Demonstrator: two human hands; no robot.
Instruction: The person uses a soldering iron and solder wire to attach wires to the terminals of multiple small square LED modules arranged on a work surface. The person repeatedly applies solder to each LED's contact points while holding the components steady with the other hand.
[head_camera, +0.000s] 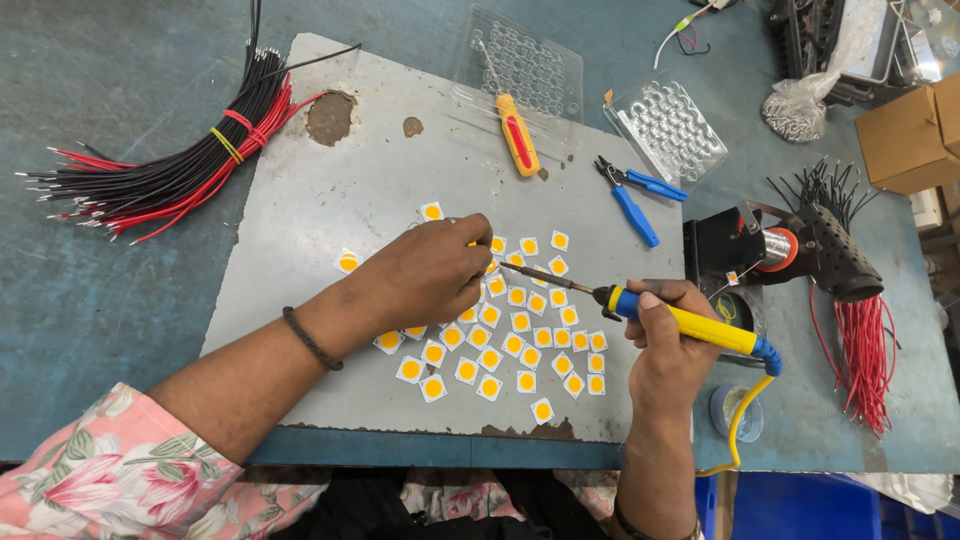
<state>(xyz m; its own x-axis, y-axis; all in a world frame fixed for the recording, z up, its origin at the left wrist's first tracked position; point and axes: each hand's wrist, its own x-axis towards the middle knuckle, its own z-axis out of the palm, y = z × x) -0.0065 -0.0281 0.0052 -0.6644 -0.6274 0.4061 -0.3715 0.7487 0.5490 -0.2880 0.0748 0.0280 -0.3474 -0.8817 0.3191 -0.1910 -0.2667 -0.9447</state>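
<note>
My right hand (668, 345) grips a soldering iron (690, 326) with a yellow and blue handle; its metal tip points left toward my left hand. My left hand (430, 272) is closed, fingers pinched over the left part of a spread of several small white square chips with yellow round centres (527, 350). What the fingers pinch is hidden. The chips lie on a grey metal sheet (330, 210) on the blue table.
A tied bundle of red and black wires (190, 165) lies at the left. A yellow-handled screwdriver (518, 135), blue pliers (632, 195) and clear plastic lens trays (668, 128) sit at the back. A black soldering stand (790, 250) and red wires (868, 350) are at the right.
</note>
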